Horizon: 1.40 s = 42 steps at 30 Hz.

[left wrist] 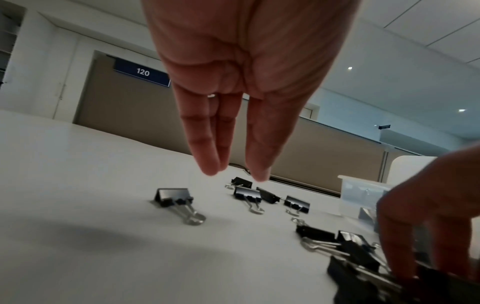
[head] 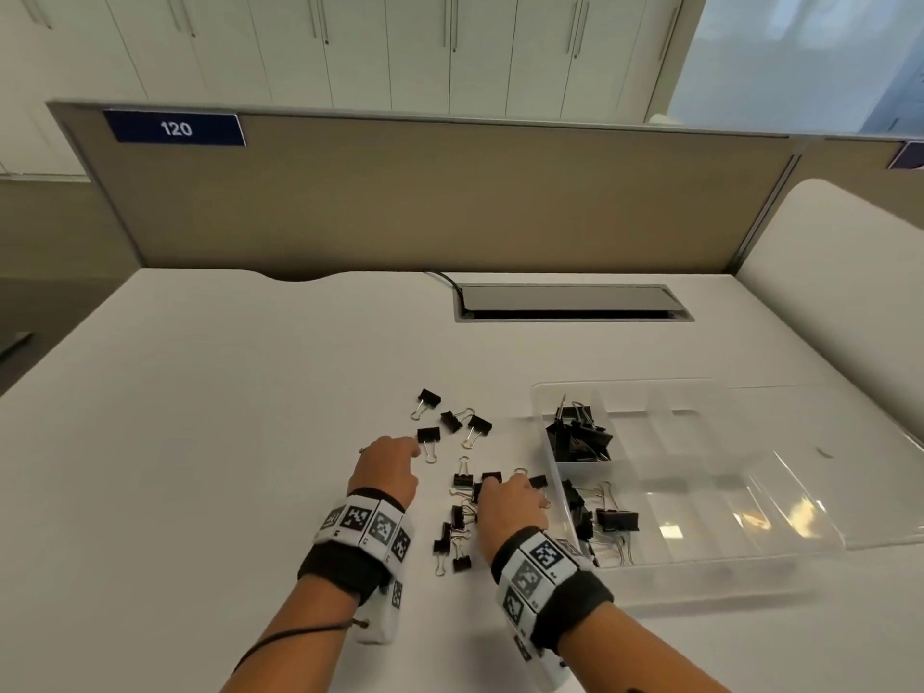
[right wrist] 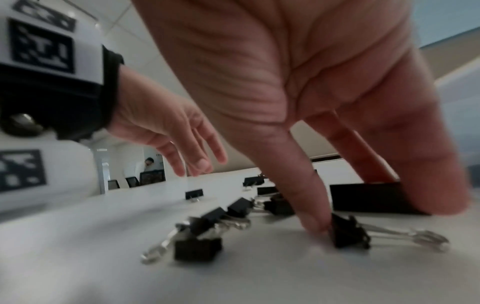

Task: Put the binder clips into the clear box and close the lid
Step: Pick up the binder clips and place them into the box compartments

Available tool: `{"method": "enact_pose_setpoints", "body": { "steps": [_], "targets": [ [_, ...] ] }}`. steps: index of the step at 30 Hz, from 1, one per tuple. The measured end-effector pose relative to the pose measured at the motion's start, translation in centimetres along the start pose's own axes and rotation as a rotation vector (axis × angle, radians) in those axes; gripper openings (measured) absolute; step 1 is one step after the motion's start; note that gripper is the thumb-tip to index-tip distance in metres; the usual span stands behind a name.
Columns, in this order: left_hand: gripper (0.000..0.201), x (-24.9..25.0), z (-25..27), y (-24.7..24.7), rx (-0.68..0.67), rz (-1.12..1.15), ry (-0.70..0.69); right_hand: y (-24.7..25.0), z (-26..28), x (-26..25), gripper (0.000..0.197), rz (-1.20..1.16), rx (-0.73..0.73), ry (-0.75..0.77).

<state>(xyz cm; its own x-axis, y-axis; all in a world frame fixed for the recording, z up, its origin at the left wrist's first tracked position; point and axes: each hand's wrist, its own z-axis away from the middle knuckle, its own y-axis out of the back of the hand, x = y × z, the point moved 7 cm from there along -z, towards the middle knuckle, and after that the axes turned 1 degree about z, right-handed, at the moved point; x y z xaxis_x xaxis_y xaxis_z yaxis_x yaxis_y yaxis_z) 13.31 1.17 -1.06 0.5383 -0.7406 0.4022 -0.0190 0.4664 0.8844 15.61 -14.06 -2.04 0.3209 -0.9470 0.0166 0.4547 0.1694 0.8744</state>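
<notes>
Several black binder clips lie loose on the white desk [head: 200, 417], one group further off [head: 452, 420] and one nearer [head: 457, 532]. The clear box [head: 550, 460] stands to their right, its lid [head: 800, 487] swung open, with several clips in its left compartments [head: 580, 437]. My left hand [head: 412, 450] hovers with straight fingers just above a single clip [left wrist: 176, 198], holding nothing. My right hand [head: 520, 485] is spread down over the near group beside the box. One of its fingertips [right wrist: 314, 224] touches a clip [right wrist: 348, 232], and its thumb rests on another black clip [right wrist: 369, 197].
A beige partition [head: 400, 202] with a blue "120" sign [head: 175, 128] closes off the back of the desk. In front of it a grey cable hatch [head: 570, 302] is set into the desktop. A white rounded panel [head: 850, 292] stands at the right.
</notes>
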Motion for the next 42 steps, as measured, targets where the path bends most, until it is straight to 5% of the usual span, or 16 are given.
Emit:
{"method": "enact_pose_setpoints", "body": {
  "steps": [13, 18, 23, 29, 37, 42],
  "targets": [
    [0.038, -3.6, 0.0, -0.6, 0.022, 0.073, 0.057, 1.8, 0.1, -0.5, 0.034, 0.000, 0.144, 0.266],
    [0.039, -3.0, -0.5, -0.3, 0.027, 0.070, 0.021, 5.8, 1.8, 1.3, 0.039, -0.137, 0.310, 0.318],
    [0.039, -2.8, -1.0, -0.3, 0.030, 0.071, 0.023, 9.0, 3.0, 7.8, 0.021, -0.121, 0.397, 0.191],
    [0.039, -3.2, -1.3, -0.6, 0.016, 0.072, 0.051, 5.9, 2.5, 11.2, 0.026, -0.020, 0.145, 0.026],
    [0.043, 0.1, -3.2, 0.3, -0.035, 0.000, -0.104, 11.5, -1.3, 1.5, 0.023, -0.223, 0.333, 0.237],
    [0.042, 3.3, -4.8, 0.0, -0.079, -0.193, -0.199, 10.4, -7.7, -3.2, 0.034, -0.130, 0.166, 0.202]
  ]
}}
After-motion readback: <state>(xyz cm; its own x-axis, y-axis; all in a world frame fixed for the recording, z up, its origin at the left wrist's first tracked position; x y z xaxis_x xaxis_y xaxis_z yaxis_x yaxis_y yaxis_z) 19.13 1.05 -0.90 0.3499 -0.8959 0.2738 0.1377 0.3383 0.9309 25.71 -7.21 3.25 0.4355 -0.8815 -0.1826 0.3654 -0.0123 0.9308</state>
